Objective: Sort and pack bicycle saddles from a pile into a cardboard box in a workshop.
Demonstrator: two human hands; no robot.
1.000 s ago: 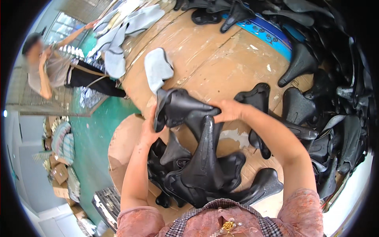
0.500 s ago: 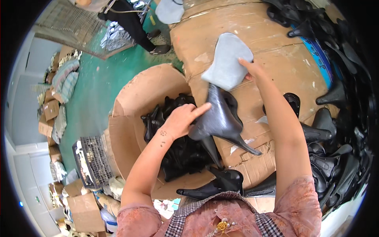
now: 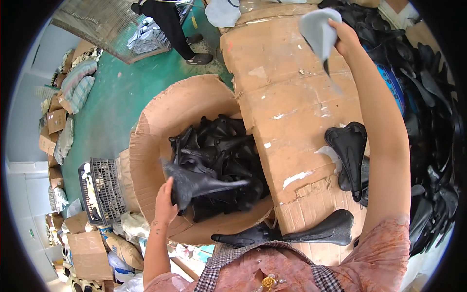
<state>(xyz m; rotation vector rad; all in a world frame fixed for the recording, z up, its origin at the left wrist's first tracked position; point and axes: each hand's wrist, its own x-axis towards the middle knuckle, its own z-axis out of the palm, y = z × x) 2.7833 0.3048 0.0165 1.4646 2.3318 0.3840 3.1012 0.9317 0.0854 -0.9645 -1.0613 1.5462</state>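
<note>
**Black saddles going into the cardboard drum**

Black moulded plastic fills most of this head view — bicycle-saddle shells, dozens of them. The left hand (image 3: 165, 204) is clenched around the wide end of 1 black saddle shell (image 3: 204, 185), holding it just over the round cardboard drum (image 3: 160, 117), nose pointing toward the table. The shell is blurred, so whether it touches the ones below cannot be told.

The right hand (image 3: 343, 36) is stretched far out over the cardboard-covered table (image 3: 287, 87), fingers closed on a grey saddle pad (image 3: 316, 29) lifted clear of the surface.

As a judgement of progress: the drum is well loaded, its heap of black shells (image 3: 224, 151) reaching roughly to the rim on the near side, yet plenty is left outside. 1 glossy black saddle (image 3: 350, 151) lies on the table beside the right forearm, 2 more shells (image 3: 292, 233) rest at the near table edge by the person's chest, and a large dark pile (image 3: 428, 121) runs along the table's right side. More grey pads (image 3: 221, 12) sit at the far end.

Other containers: a dark plastic crate (image 3: 104, 190) on the green floor (image 3: 116, 97) left of the drum, contents unclear, and brown cartons (image 3: 87, 246) stacked near it. Another person's legs (image 3: 170, 22) stand at the top.
</note>
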